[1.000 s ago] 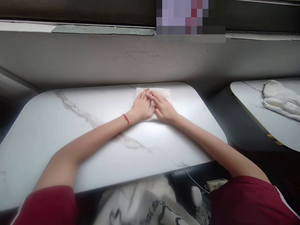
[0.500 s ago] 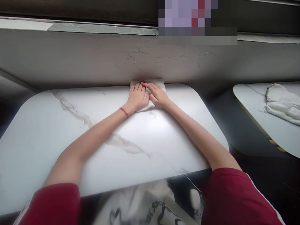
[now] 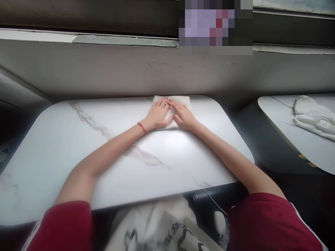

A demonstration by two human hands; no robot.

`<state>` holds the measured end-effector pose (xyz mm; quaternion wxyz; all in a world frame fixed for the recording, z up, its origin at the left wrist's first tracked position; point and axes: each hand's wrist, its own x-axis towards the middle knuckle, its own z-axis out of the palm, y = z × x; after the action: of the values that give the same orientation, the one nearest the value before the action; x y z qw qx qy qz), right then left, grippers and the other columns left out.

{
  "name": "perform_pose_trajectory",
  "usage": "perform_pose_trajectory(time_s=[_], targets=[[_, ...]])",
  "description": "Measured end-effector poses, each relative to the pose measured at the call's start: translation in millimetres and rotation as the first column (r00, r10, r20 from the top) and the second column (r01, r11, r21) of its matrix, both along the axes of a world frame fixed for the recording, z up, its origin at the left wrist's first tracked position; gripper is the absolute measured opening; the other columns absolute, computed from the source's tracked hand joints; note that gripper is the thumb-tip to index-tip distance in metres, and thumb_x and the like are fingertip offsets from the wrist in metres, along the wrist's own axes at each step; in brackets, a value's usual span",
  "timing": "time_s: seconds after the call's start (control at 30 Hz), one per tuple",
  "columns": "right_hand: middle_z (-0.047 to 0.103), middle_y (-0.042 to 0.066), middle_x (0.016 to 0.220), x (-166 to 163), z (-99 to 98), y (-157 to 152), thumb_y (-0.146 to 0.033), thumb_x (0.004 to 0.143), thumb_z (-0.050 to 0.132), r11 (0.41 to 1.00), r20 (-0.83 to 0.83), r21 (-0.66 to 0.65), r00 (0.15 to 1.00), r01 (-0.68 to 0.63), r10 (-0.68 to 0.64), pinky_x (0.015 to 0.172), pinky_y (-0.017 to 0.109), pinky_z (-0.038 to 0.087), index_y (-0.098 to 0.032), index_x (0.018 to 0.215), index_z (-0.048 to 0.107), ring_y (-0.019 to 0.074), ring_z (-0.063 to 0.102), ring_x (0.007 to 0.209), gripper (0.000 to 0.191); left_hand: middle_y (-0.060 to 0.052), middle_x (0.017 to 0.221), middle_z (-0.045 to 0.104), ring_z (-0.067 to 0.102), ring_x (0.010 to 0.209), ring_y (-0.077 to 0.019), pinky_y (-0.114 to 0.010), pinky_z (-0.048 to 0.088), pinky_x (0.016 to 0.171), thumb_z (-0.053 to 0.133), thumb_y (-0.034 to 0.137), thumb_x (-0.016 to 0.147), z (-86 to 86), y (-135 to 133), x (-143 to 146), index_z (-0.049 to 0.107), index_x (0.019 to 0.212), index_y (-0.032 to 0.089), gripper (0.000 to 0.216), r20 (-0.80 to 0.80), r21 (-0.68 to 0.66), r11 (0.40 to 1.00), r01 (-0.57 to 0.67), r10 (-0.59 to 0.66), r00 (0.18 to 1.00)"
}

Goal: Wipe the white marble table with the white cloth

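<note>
A folded white cloth [image 3: 171,122] lies flat at the far edge of the white marble-patterned table [image 3: 167,150]. My left hand [image 3: 159,114], with a red bracelet at the wrist, rests palm down on the cloth's left part, fingers stretched out. On its right part lies my right hand [image 3: 184,115], also flat with fingers extended. The fingertips of both hands meet or nearly meet over the cloth, and the thumbs come together nearer me. Neither hand is gripping; the palms cover much of the cloth.
A grey wall [image 3: 112,69] with scuffs rises behind the table's far edge. To the right stands a second marble-patterned table [image 3: 277,111], with a crumpled white cloth [image 3: 314,115] on it. A pale printed fabric [image 3: 157,226] shows below the near edge.
Both hands have drawn the cloth slightly toward me; before, its far edge reached past the table's edge against the wall. The camera view has shifted a little.
</note>
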<state>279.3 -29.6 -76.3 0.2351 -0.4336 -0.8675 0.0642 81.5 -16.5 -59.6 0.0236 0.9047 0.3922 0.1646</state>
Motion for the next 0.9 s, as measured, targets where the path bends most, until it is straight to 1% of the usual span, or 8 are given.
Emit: perform_pose_trajectory(time_s=[0.23,0.4,0.5,0.57,0.63,0.7,0.8,0.9], targets=[[0.038,0.011,0.166,29,-1.7,-68,-0.019,0.089,0.037,0.999,0.019,0.026,1.000,0.020,-0.021,0.118,0.060,0.040,-0.022,0.163,0.026,0.0323,0.036,0.154,0.075,-0.032,0.151,0.048,0.046,0.137,-0.0407,-0.051,0.035,0.117,0.048,0.050,0.095,5.8,-52,25,0.051,0.142,-0.006,0.074,-0.032,-0.003,0.995,0.100,-0.100,0.994],[0.032,0.008,0.169,42,5.6,-143,-0.020,0.094,0.036,0.997,0.040,0.063,0.998,0.045,-0.048,0.116,0.059,0.045,-0.028,0.167,0.014,0.0327,0.039,0.153,0.076,-0.030,0.153,0.048,0.046,0.140,-0.0404,-0.050,0.034,0.119,0.042,0.055,0.098,6.0,-110,38,0.050,0.143,-0.005,0.075,-0.060,0.018,0.982,0.187,-0.186,0.981],[0.027,0.005,0.171,46,10.1,-187,-0.020,0.094,0.037,0.994,0.047,0.027,0.993,0.103,-0.104,0.116,0.061,0.046,-0.032,0.168,0.010,0.0331,0.037,0.154,0.080,-0.029,0.154,0.049,0.046,0.142,-0.0398,-0.047,0.033,0.120,0.039,0.056,0.100,4.3,-143,46,0.051,0.143,-0.006,0.076,-0.082,0.044,0.968,0.247,-0.242,0.967],[0.026,0.003,0.171,50,12.0,-205,-0.018,0.093,0.037,0.991,0.053,-0.003,0.990,0.134,-0.133,0.117,0.061,0.046,-0.034,0.168,0.008,0.0330,0.038,0.154,0.082,-0.029,0.154,0.050,0.046,0.143,-0.0398,-0.047,0.034,0.120,0.039,0.057,0.099,3.6,-157,52,0.052,0.143,-0.006,0.077,-0.089,0.054,0.962,0.266,-0.261,0.961],[0.026,0.003,0.171,56,12.7,-211,-0.018,0.092,0.038,0.991,0.061,-0.016,0.989,0.137,-0.135,0.116,0.062,0.047,-0.035,0.168,0.007,0.0332,0.039,0.153,0.084,-0.029,0.154,0.050,0.047,0.142,-0.0403,-0.047,0.034,0.120,0.040,0.058,0.098,3.5,-163,59,0.052,0.143,-0.006,0.078,-0.100,0.050,0.961,0.272,-0.266,0.959],[0.026,0.003,0.171,65,12.7,-206,-0.018,0.092,0.039,0.993,0.071,-0.017,0.990,0.121,-0.120,0.117,0.062,0.046,-0.034,0.168,0.008,0.0333,0.039,0.153,0.084,-0.030,0.154,0.049,0.047,0.142,-0.0415,-0.049,0.034,0.120,0.041,0.058,0.098,3.8,-161,67,0.052,0.143,-0.007,0.079,-0.113,0.039,0.965,0.260,-0.254,0.961],[0.028,0.004,0.171,80,11.9,-188,-0.018,0.092,0.039,0.995,0.080,-0.010,0.992,0.101,-0.099,0.119,0.060,0.045,-0.033,0.167,0.010,0.0327,0.039,0.153,0.083,-0.032,0.153,0.049,0.046,0.143,-0.0427,-0.049,0.033,0.120,0.042,0.056,0.097,3.8,-147,82,0.051,0.142,-0.009,0.079,-0.106,0.031,0.972,0.232,-0.228,0.968],[0.031,0.005,0.170,95,10.6,-166,-0.016,0.091,0.039,0.992,0.070,-0.001,0.990,0.123,-0.123,0.119,0.060,0.044,-0.032,0.167,0.015,0.0323,0.038,0.154,0.082,-0.029,0.155,0.048,0.043,0.146,-0.0411,-0.051,0.031,0.122,0.043,0.055,0.097,2.3,-125,97,0.050,0.144,-0.005,0.077,-0.084,0.027,0.973,0.231,-0.228,0.970]])
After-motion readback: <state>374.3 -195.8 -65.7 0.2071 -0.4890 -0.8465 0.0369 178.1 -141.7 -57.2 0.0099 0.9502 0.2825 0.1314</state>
